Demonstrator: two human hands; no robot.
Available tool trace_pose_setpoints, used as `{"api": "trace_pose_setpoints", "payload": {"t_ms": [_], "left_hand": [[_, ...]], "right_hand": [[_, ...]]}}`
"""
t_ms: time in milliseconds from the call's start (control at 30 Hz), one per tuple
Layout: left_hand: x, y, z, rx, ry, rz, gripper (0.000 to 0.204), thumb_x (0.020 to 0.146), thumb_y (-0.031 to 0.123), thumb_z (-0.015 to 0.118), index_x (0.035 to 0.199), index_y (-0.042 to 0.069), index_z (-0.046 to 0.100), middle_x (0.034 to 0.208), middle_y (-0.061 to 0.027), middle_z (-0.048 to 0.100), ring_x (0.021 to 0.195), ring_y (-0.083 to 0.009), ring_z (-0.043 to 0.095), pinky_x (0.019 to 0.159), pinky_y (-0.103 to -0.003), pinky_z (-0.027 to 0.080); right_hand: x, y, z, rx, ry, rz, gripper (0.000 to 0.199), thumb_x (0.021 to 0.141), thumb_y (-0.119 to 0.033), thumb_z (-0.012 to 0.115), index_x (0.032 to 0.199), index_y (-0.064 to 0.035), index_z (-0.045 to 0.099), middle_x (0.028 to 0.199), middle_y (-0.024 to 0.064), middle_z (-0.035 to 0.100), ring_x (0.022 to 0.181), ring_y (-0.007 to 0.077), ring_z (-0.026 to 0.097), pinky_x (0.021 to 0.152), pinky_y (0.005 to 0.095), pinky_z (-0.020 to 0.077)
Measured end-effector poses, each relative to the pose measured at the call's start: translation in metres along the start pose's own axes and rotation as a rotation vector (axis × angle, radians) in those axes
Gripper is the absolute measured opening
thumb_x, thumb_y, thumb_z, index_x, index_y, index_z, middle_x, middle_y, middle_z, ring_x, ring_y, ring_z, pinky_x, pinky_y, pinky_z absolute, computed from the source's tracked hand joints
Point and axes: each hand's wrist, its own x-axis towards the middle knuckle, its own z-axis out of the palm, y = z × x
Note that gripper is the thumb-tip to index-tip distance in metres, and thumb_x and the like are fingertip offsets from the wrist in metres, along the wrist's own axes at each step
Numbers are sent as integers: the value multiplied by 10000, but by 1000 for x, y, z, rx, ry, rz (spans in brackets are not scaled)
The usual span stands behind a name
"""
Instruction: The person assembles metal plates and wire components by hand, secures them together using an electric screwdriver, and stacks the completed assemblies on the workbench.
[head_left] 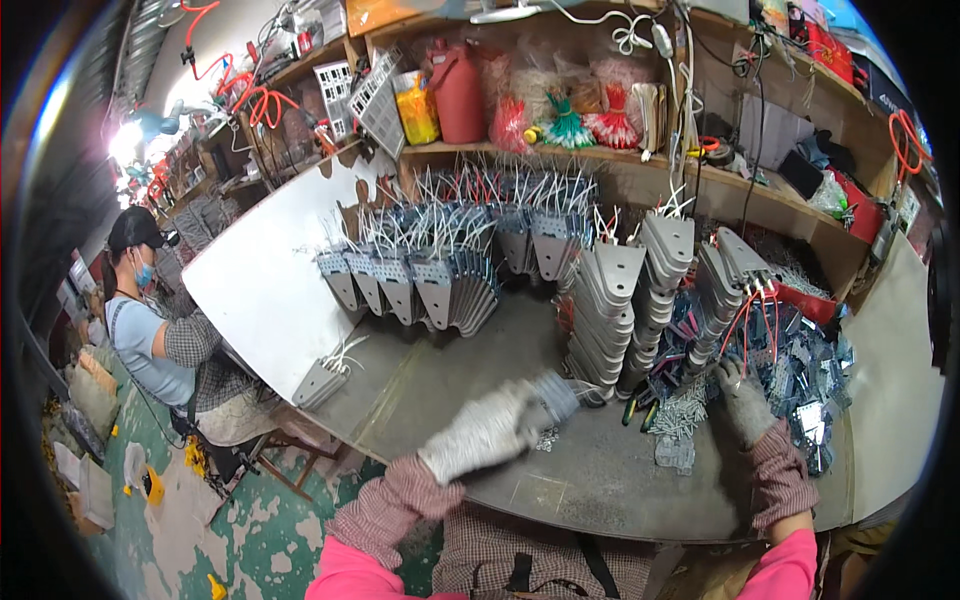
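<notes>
My left hand (485,430), in a white work glove and smeared by motion, is closed on a blue-grey flat part (553,397) above the bench front. White wires show beside the part. My right hand (745,402), also gloved, reaches to the right edge of a screw pile (682,410). Its fingertips are bunched at the base of the grey plates with red wires (760,318); what they pinch cannot be made out. Loose dark blue parts (810,385) lie to its right. Green-and-black pliers (640,410) rest left of the screws.
Stacked grey triangular plates (605,300) stand at centre right. Several rows of wired plates (400,285) fill the back left. One small stack (325,380) lies at the left edge by a white panel (260,270). Clear pieces (676,455) lie near the front. A co-worker (150,310) sits left.
</notes>
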Motion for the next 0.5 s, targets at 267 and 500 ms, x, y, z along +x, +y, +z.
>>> {"api": "trace_pose_setpoints", "payload": {"t_ms": [267,500], "left_hand": [[159,-91,33,195,519,-306,570,828,324,705,1252,3,498,1103,-252,578,991,-389,625,799,-497,529],[109,-86,29,328,448,-351,408,810,270,700,1154,68,613,1109,-200,602,997,-355,609,813,-468,518]], "right_hand": [[20,26,18,133,299,-36,198,802,-54,645,992,-8,617,934,175,610,860,385,595,798,425,485],[-75,-30,-40,763,87,282,493,950,-282,582,1360,-32,469,1123,94,585,872,188,595,770,307,486]]}}
